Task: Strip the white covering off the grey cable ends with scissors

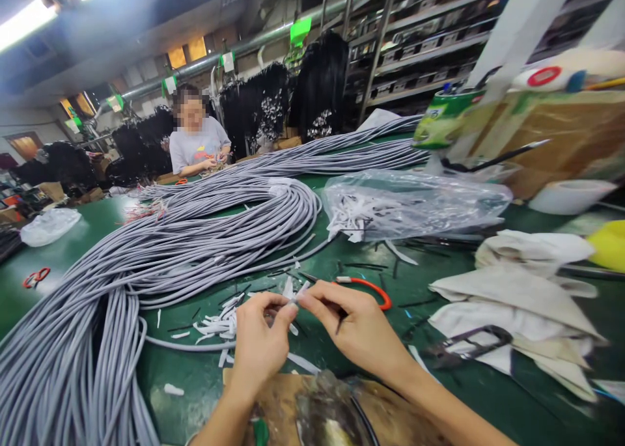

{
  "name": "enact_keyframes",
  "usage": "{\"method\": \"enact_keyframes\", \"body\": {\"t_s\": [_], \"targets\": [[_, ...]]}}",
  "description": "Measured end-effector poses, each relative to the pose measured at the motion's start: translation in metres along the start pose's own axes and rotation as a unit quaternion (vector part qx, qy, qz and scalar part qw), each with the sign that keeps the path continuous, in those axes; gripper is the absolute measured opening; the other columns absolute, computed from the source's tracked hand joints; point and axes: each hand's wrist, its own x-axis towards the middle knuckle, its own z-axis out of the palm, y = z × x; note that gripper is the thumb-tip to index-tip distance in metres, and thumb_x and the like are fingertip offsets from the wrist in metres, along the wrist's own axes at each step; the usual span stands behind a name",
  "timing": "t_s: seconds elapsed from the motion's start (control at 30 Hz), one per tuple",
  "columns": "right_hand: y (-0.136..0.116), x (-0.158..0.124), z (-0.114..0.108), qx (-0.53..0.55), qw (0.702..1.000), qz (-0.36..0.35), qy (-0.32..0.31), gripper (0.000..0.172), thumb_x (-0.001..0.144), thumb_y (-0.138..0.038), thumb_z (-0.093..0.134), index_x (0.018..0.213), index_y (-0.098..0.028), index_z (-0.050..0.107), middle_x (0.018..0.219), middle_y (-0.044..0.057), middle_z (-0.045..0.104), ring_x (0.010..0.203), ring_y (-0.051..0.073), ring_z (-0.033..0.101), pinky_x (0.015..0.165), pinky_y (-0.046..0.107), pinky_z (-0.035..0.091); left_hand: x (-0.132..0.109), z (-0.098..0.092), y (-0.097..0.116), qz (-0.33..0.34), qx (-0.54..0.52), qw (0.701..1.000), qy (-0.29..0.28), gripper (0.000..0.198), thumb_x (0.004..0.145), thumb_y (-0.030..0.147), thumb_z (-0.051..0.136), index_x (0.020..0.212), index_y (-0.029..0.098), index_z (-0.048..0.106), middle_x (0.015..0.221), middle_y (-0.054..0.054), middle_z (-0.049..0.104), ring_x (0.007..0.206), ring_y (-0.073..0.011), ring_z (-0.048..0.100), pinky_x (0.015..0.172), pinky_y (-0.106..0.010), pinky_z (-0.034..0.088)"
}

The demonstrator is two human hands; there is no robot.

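Observation:
At the front middle of the table, my left hand [263, 335] and my right hand [354, 322] meet fingertip to fingertip. Both are closed in a pinch around a small white strip [303, 288]; the fingers partly cover it. A single grey cable [190, 346] runs in from the left and passes behind my left hand, and I cannot make out its end. Several cut white strips [217, 325] lie in a loose pile just left of my left hand. Beyond my right hand rest scissors with orange handles [375, 291], partly hidden by the knuckles.
A large bundle of grey cables [209, 237] covers the left side. Behind my hands lies a clear plastic bag [420, 202] of white strips. To the right are a white cloth [527, 296] and dark pliers [473, 342]. A person [200, 137] works across the table.

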Motion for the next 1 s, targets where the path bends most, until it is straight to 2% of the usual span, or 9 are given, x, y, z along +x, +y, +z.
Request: {"method": "enact_keyframes", "body": {"t_s": [0.17,0.33,0.47,0.53,0.6,0.7,0.8,0.9,1.0], "targets": [[0.002,-0.001,-0.001,0.055,0.997,0.037,-0.026,0.042,0.084,-0.048,0.044,0.057,-0.019,0.055,0.051,0.002,0.055,0.048,0.014,0.048,0.045,0.024,0.040,-0.002,0.001,0.002,0.010,-0.031,0.999,0.004,0.020,0.076,0.031,0.054,0.069,0.014,0.062,0.062,-0.003,0.059,0.058,-0.0139,0.050,0.054,-0.023,0.036],[0.003,0.000,0.002,0.101,0.994,0.043,-0.023,0.045,0.083,-0.052,0.044,0.056,-0.018,0.055,0.052,0.002,0.054,0.048,0.014,0.048,0.046,0.024,0.040,0.000,-0.003,0.008,-0.029,-0.174,0.981,-0.077,0.047,0.070,0.060,0.055,0.064,0.013,0.056,0.049,0.004,0.040,0.044,-0.0074,0.030,0.044,-0.021,0.022],[0.001,0.003,0.002,0.115,0.993,0.031,-0.025,0.042,0.082,-0.047,0.048,0.052,-0.018,0.052,0.046,-0.001,0.046,0.043,0.011,0.041,0.041,0.022,0.035,0.001,-0.009,0.013,-0.053,-0.207,0.969,-0.125,0.057,0.060,0.071,0.057,0.059,0.014,0.053,0.046,0.007,0.034,0.039,-0.0041,0.020,0.041,-0.021,0.017],[0.000,0.004,0.001,0.114,0.992,0.035,-0.025,0.040,0.081,-0.046,0.049,0.052,-0.019,0.052,0.046,-0.001,0.047,0.043,0.012,0.042,0.041,0.022,0.036,0.001,-0.010,0.014,-0.056,-0.204,0.969,-0.126,0.055,0.060,0.068,0.059,0.060,0.013,0.055,0.046,0.006,0.037,0.039,-0.0040,0.021,0.041,-0.021,0.017],[0.000,0.004,0.000,0.106,0.993,0.046,-0.013,0.038,0.080,-0.046,0.050,0.054,-0.019,0.054,0.047,-0.001,0.048,0.043,0.012,0.043,0.041,0.023,0.036,0.000,-0.009,0.013,-0.045,-0.190,0.976,-0.098,0.049,0.064,0.061,0.061,0.064,0.012,0.058,0.050,0.003,0.042,0.041,-0.0054,0.026,0.042,-0.021,0.021],[0.000,0.003,-0.004,0.081,0.995,0.056,0.032,0.036,0.080,-0.047,0.050,0.057,-0.019,0.056,0.049,0.000,0.050,0.042,0.013,0.045,0.040,0.023,0.036,-0.002,-0.006,0.011,0.015,-0.136,0.990,-0.042,0.031,0.074,0.041,0.059,0.079,0.011,0.067,0.061,-0.001,0.050,0.051,-0.0098,0.038,0.047,-0.022,0.028],[0.004,0.001,-0.007,0.014,0.995,0.050,0.089,0.030,0.079,-0.046,0.052,0.065,-0.020,0.058,0.050,-0.002,0.049,0.040,0.012,0.043,0.038,0.023,0.035,-0.004,-0.006,0.009,0.070,-0.052,0.996,-0.030,0.024,0.080,0.024,0.052,0.095,0.015,0.070,0.069,-0.003,0.055,0.058,-0.0126,0.044,0.053,-0.023,0.032],[0.009,0.000,-0.009,-0.078,0.988,0.018,0.130,0.029,0.078,-0.050,0.054,0.079,-0.020,0.057,0.051,-0.004,0.048,0.042,0.012,0.047,0.042,0.023,0.039,-0.006,-0.007,0.009,0.105,0.019,0.994,-0.010,0.028,0.082,0.016,0.049,0.102,0.016,0.069,0.069,-0.004,0.058,0.059,-0.0135,0.046,0.055,-0.024,0.033],[0.010,0.000,-0.011,-0.159,0.976,-0.058,0.137,0.029,0.085,-0.047,0.046,0.076,-0.020,0.052,0.058,-0.002,0.056,0.049,0.013,0.055,0.050,0.024,0.044,-0.007,-0.007,0.011,0.132,0.068,0.989,0.016,0.027,0.082,0.014,0.050,0.102,0.017,0.068,0.067,-0.003,0.058,0.057,-0.0135,0.047,0.054,-0.024,0.034]]}}
